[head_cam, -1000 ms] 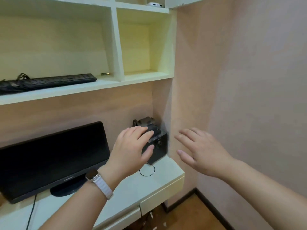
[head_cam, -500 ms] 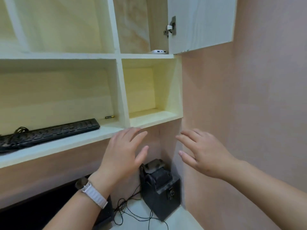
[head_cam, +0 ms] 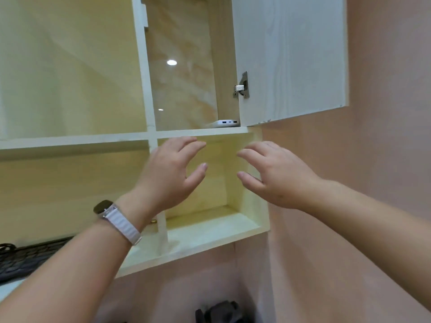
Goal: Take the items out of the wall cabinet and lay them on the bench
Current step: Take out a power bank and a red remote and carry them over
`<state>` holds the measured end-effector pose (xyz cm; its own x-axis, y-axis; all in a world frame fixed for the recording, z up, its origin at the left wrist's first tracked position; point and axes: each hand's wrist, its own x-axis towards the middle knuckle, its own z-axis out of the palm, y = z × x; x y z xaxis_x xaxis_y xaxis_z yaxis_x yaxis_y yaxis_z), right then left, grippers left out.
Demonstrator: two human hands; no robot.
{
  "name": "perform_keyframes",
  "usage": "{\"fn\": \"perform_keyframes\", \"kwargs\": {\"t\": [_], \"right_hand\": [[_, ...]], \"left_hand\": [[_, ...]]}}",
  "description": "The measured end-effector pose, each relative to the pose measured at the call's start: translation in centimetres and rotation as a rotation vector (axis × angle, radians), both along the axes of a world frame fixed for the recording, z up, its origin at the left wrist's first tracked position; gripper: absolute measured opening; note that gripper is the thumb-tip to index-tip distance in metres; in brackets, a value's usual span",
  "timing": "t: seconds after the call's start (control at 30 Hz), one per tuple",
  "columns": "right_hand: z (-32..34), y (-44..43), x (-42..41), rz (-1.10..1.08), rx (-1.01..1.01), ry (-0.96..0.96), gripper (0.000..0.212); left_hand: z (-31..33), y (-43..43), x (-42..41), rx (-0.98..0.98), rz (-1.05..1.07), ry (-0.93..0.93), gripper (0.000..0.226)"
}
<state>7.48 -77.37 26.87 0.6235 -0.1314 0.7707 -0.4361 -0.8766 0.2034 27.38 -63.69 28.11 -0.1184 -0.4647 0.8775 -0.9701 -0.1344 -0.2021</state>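
The power bank, a flat white device with ports on its front edge, lies on the floor of the upper right cabinet compartment, close to the right wall and just beside the hinge side of the open door. A metal hinge joins the door to the compartment wall. Both hands are raised in front of the open cubby directly below that compartment, under the shelf board that carries the power bank. The left hand has its grip open, fingers spread and slightly curled, and holds nothing; a watch with a pale band sits on its wrist. The right hand is likewise open, fingers extended toward the left, and holds nothing. The two hands are near each other but apart, and neither touches the shelf or the power bank. A black keyboard lies on the lower shelf at the left edge. A small brass-coloured object, too small to identify, rests on the same shelf behind the left wrist. A dark device is partly visible at the bottom edge.
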Motion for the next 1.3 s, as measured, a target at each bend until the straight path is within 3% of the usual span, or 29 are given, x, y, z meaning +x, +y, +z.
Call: {"fn": "perform_keyframes", "kwargs": {"t": [0.13, 0.37, 0.47, 0.77, 1.07, 1.2, 1.3], "right_hand": [[3.5, -2.6, 2.1, 0.006, -0.017, -0.005, 0.05], [5.4, -5.9, 5.5, 0.059, 0.006, -0.051, 0.05], [5.6, -7.2, 6.8, 0.094, 0.013, -0.05, 0.058], [4.5, -9.6, 8.5, 0.204, -0.076, -0.185, 0.05], [4.1, -9.9, 8.7, 0.208, -0.117, -0.198, 0.054], [4.2, -9.8, 8.5, 0.191, -0.098, -0.173, 0.055], [4.3, -9.4, 8.2, 0.159, -0.081, -0.146, 0.056]], "left_hand": [[5.9, -2.4, 0.3, 0.046, -0.015, 0.015, 0.045], [14.1, -9.3, 2.4, 0.41, 0.167, 0.033, 0.05], [15.7, -11.9, 3.0, 0.542, 0.211, 0.064, 0.056], [16.6, -16.4, 4.3, 0.814, 0.267, 0.147, 0.064], [16.1, -16.5, 4.4, 0.742, 0.233, -0.018, 0.041], [16.3, -15.8, 4.5, 0.577, 0.229, -0.114, 0.017], [16.2, -15.0, 4.0, 0.424, 0.248, -0.208, 0.026]]}}
